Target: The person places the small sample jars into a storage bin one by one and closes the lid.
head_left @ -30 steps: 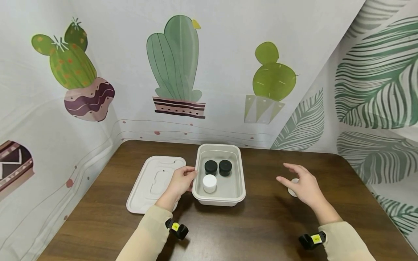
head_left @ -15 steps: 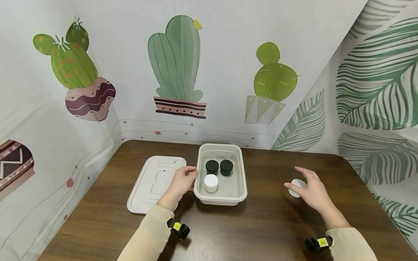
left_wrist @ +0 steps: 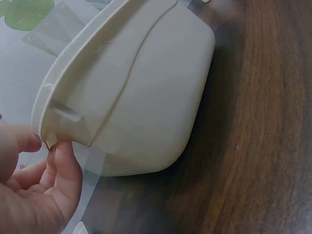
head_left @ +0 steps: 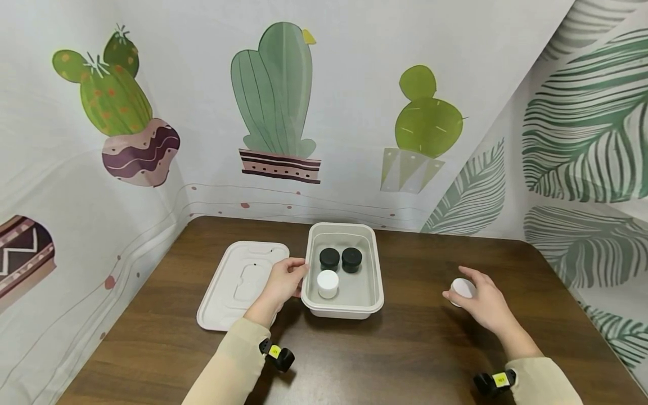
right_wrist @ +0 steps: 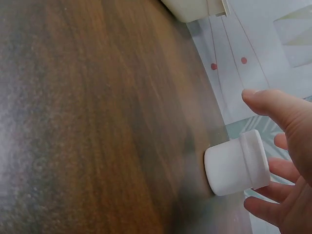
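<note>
Right hand: the right hand [head_left: 481, 304] curves around a small white jar [head_left: 462, 289] on the bench [head_left: 415, 360]; in the right wrist view the thumb [right_wrist: 273, 105] arches over the jar and the fingers [right_wrist: 273, 207] lie along its far side, half curled, and whether they press on it cannot be told.
White jar: a short, smooth plastic cylinder with a finely ribbed cap [right_wrist: 253, 158], standing on the bench well to the right of the tray.
Left hand: the left hand [head_left: 283, 281] pinches the left rim of the tray [head_left: 377, 281], thumb on top and fingertip [left_wrist: 63, 151] under the lip.
Tray: a rectangular, round-cornered, off-white container with a matte, pulp-like wall and a flanged rim; it rests flat on the bench.
In the tray: two black round jars [head_left: 329, 258] [head_left: 351, 259] side by side, and a second white jar [head_left: 327, 283] just in front of them.
Lid: a flat off-white tray lid [head_left: 238, 281] with an embossed panel lies left of the tray, under the left wrist.
Arms: both forearms in beige sleeves [head_left: 228, 371] reach forward from the near edge.
Bench: dark brown wood grain, slight sheen.
</note>
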Demonstrator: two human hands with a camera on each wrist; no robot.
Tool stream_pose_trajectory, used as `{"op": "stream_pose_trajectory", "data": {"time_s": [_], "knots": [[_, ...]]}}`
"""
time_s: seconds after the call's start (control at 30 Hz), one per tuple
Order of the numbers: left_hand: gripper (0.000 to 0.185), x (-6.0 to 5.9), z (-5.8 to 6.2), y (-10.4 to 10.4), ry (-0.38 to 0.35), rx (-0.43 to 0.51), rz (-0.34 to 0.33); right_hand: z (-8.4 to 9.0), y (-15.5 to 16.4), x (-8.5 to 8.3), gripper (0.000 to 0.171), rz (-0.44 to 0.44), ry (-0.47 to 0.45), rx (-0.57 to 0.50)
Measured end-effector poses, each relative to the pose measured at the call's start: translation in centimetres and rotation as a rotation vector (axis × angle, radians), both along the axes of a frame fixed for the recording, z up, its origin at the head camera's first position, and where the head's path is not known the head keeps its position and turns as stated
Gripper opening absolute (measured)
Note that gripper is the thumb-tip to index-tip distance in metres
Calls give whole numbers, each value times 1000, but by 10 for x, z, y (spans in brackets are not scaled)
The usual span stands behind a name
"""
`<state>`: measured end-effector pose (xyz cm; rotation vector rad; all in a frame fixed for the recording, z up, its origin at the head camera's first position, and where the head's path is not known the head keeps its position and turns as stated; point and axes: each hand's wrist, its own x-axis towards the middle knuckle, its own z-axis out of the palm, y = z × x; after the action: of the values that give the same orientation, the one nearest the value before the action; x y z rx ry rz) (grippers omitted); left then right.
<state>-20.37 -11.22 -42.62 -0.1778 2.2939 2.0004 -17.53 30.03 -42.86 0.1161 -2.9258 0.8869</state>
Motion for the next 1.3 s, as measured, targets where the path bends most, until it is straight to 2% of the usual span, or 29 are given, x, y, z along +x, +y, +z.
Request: {"op": "stream_pose_trajectory", "data": {"time_s": [0.47, 0.87, 1.3], "knots": [[33, 0, 0, -1, -2, 2, -6, -7, 3, 1, 74, -4, -12, 30], [33, -1, 2, -1, -5, -4, -13, -4, 3, -1, 65, -6, -34, 47], [34, 1, 2, -2, -12, -2, -18, -3, -9, -4, 62, 27, 6, 34]]}}
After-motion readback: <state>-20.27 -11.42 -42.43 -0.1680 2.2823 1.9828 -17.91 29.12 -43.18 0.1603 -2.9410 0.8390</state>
